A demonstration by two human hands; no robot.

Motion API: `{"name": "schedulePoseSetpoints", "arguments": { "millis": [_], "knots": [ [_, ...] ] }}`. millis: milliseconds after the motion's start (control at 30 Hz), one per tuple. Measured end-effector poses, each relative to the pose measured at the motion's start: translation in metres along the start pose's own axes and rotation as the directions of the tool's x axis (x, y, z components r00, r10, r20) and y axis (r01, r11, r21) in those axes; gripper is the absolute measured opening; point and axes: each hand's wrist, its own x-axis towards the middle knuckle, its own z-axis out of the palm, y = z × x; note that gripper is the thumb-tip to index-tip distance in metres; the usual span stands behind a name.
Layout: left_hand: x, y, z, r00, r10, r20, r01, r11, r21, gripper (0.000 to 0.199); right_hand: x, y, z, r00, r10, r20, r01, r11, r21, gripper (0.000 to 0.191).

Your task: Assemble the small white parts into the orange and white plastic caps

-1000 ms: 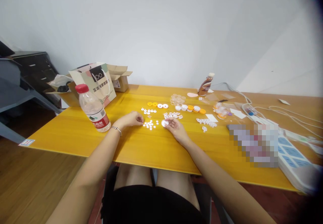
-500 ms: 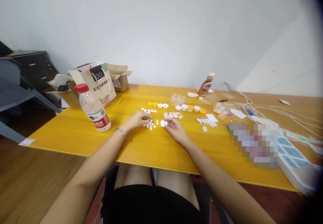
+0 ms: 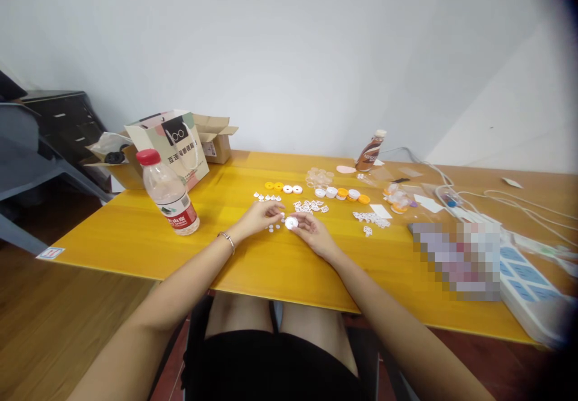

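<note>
My right hand [image 3: 312, 232] grips a round white disc [image 3: 291, 223] by its right edge. Close to the disc's left side, my left hand [image 3: 265, 215] pinches a small white piece [image 3: 282, 215] at its fingertips. Several small white discs [image 3: 271, 228] lie on the table under and beside my left hand, partly hidden by it. Behind it sits a short row of small white pegged pieces [image 3: 267, 197]. White openwork pieces [image 3: 310, 206] lie behind my right hand. Farther back are yellow rings [image 3: 273, 186], white rings [image 3: 292, 189] and a row of white and orange round parts [image 3: 342, 193].
A red-capped bottle [image 3: 169, 196] stands left, before a paper bag [image 3: 180, 148] and cardboard boxes [image 3: 217, 142]. A brown bottle [image 3: 370, 152] stands at the back. Clear pieces [image 3: 320, 177], cables [image 3: 519, 208] and a power strip [image 3: 526, 286] lie on the yellow table [image 3: 253, 268].
My left hand has moved right, from over the small white discs to beside the disc in my right hand, and a small white piece now shows at its fingertips. The right hand has barely shifted.
</note>
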Motion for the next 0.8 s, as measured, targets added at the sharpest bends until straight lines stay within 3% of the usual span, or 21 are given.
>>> {"name": "schedulePoseSetpoints", "arguments": {
  "millis": [333,533,800],
  "knots": [
    [0.002,0.007,0.011,1.0,-0.017,0.018,0.018,0.998,-0.053,0.014,0.002,0.004,0.001,1.0,-0.007,-0.015,0.007,1.0,-0.015,0.024],
    [0.004,0.007,0.015,0.992,0.12,-0.041,-0.121,0.992,-0.03,0.008,0.002,0.004,0.001,1.0,-0.017,-0.001,0.017,1.0,-0.007,0.024],
    [0.003,0.005,0.02,0.999,0.021,-0.039,-0.023,0.998,-0.063,0.008,0.001,0.007,0.001,1.0,-0.028,0.006,0.029,0.999,-0.022,0.027]
  ]
}}
